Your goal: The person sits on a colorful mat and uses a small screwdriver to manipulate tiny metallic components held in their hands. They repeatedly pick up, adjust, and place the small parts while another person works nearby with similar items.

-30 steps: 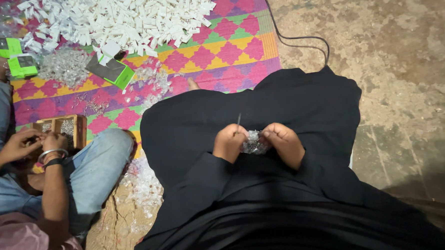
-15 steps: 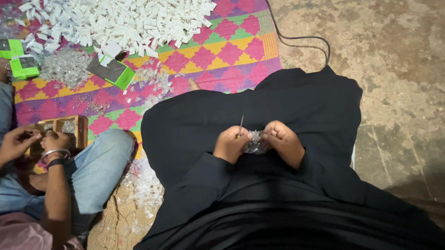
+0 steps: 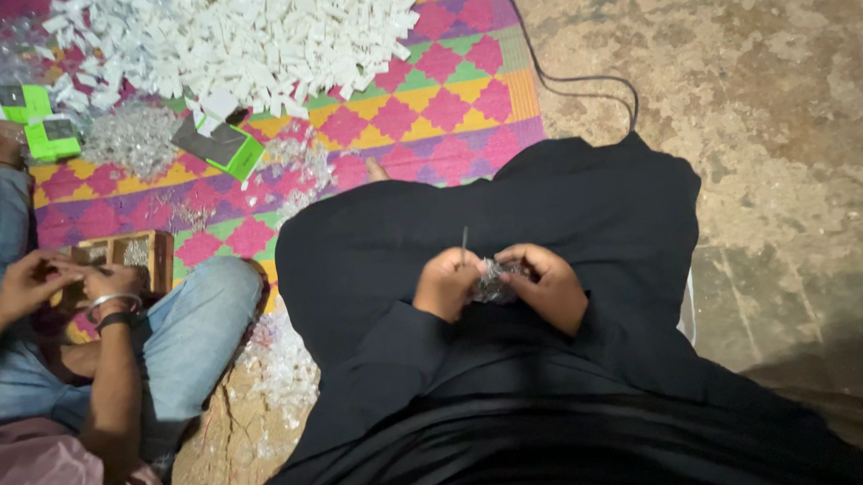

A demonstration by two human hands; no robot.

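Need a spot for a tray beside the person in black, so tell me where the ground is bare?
Bare concrete floor lies right of the patterned mat and beyond the black cable. The mat's near-right corner is open too. Crowded: the white pieces pile, green boxes, and the co-worker's side.

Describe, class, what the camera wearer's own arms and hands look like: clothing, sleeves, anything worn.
Both arms are covered by long, loose black sleeves reaching the wrists, part of a black garment draped over the lap. The left hand and right hand are bare: no gloves, and no rings or bangles visible.
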